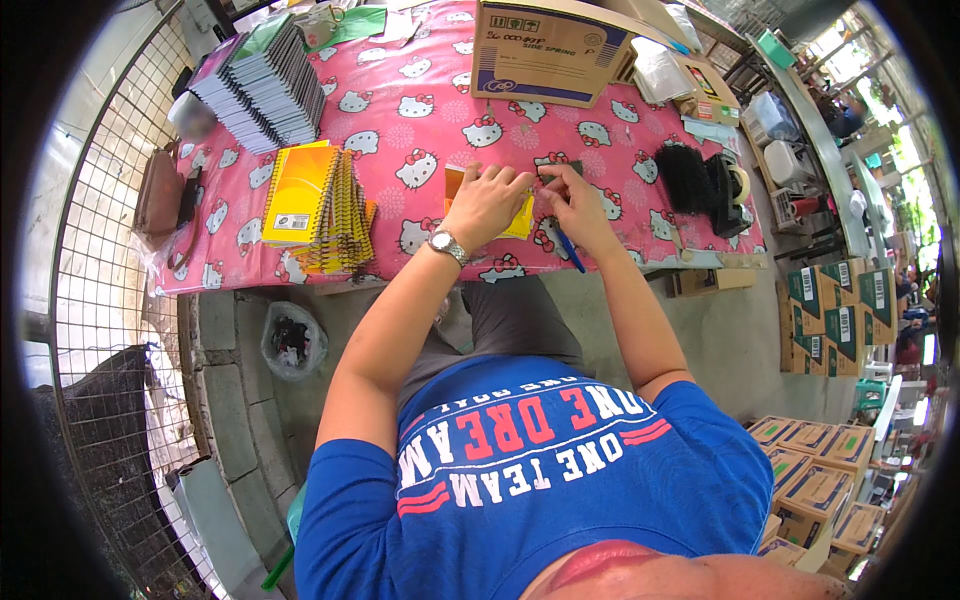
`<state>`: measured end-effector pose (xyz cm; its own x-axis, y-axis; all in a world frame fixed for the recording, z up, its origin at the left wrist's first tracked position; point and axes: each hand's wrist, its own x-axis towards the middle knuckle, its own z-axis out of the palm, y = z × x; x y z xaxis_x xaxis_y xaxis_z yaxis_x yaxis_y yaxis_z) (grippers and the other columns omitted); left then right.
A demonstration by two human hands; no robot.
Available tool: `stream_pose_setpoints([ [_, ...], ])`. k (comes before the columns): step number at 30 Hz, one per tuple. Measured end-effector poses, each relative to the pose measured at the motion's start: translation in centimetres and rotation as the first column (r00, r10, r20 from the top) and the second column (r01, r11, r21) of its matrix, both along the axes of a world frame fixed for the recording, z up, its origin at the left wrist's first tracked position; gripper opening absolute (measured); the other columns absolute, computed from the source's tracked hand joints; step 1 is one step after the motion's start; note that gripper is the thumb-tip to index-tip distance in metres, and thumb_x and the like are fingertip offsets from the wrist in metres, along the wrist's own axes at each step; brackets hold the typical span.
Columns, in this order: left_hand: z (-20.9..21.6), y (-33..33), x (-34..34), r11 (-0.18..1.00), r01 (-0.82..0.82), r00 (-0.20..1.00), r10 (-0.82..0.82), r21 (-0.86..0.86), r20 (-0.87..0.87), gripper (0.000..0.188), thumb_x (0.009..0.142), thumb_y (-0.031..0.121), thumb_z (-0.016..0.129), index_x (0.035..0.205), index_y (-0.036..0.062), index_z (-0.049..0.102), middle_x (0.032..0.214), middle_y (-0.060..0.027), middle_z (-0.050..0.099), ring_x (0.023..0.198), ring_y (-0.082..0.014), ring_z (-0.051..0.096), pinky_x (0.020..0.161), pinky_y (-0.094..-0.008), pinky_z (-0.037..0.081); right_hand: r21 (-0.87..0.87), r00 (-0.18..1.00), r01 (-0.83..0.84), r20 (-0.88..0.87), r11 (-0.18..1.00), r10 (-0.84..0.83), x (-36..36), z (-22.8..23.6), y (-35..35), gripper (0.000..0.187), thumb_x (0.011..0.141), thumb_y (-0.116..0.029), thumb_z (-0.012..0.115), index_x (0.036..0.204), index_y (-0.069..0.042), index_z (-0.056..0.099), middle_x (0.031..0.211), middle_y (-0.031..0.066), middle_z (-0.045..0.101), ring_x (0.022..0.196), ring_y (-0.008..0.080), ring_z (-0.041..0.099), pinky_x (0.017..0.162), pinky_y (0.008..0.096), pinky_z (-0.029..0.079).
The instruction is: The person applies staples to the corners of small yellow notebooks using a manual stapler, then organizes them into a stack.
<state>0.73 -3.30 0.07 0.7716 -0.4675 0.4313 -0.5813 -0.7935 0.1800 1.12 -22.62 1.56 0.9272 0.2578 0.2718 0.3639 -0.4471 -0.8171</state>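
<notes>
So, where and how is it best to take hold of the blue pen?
I would grip the blue pen at mid-barrel, from above, pinching across its width. It is slim and lies slanted on the pink tablecloth, its far end close to the right hand, so the middle seems the freer part.

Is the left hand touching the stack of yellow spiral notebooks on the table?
Apart. The head view shows a stretch of pink patterned tablecloth between the left hand and the stack of yellow spiral notebooks.
</notes>
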Motion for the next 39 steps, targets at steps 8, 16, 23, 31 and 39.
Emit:
stream_pose_setpoints([
  [8,0.4,0.8,-1.1,0.999,-0.025,0.994,0.029,0.032,-0.101,0.020,0.094,0.024,0.054,0.111,0.0131,0.056,0.105,-0.0062,0.061,0.106,-0.0255,0.058,0.101,-0.0459,0.035,-0.074,0.982,-0.113,-0.162,0.991,0.100,1.9,0.3,0.2,0.027,0.093,-0.023,0.059,0.113,-0.004,0.058,0.095,0.0139,0.065,0.085,0.0280,0.064,0.077,0.0367,0.051],
  [16,-1.2,1.9,-0.6,0.999,-0.015,0.997,0.018,-0.043,0.076,0.018,0.091,0.024,0.060,0.107,0.0171,0.060,0.104,-0.0040,0.060,0.117,-0.0276,0.053,0.103,-0.0636,0.027,-0.706,0.997,0.075,0.028,0.705,-0.077,9.1,-7.9,-3.9,0.046,0.081,-0.037,0.071,0.111,-0.003,0.061,0.110,0.0136,0.062,0.103,0.0312,0.057,0.093,0.0438,0.043],
  [23,-1.2,3.0,-1.2,0.996,-0.024,0.995,0.016,-0.081,-0.101,0.031,0.083,0.037,0.071,0.104,0.0161,0.062,0.106,-0.0027,0.059,0.110,-0.0266,0.052,0.091,-0.0497,0.038,0.714,0.458,-0.375,-0.411,0.591,0.788,3.1,1.7,-1.5,0.056,0.075,-0.013,0.065,0.130,-0.007,0.058,0.126,0.0092,0.057,0.117,0.0202,0.054,0.099,0.0370,0.043],
  [31,-0.5,2.4,-1.1,0.992,-0.028,0.993,0.013,-0.124,-0.117,0.038,0.078,0.037,0.074,0.104,0.0129,0.059,0.105,-0.0055,0.060,0.109,-0.0267,0.054,0.094,-0.0478,0.039,0.249,0.707,-0.396,-0.532,0.884,0.466,4.2,0.1,-1.1,0.061,0.065,-0.034,0.067,0.116,-0.001,0.065,0.123,0.0086,0.056,0.121,0.0229,0.051,0.102,0.0380,0.042],
  [39,-0.1,3.0,-0.8,0.974,-0.028,0.979,-0.018,-0.224,-0.201,0.036,0.077,0.028,0.073,0.106,0.0108,0.058,0.107,-0.0082,0.061,0.110,-0.0306,0.054,0.095,-0.0458,0.042,0.578,0.642,-0.315,-0.454,0.752,0.618,4.5,0.5,-0.8,0.044,0.070,-0.010,0.063,0.113,-0.003,0.066,0.114,0.0077,0.061,0.108,0.0205,0.057,0.099,0.0333,0.042],
])
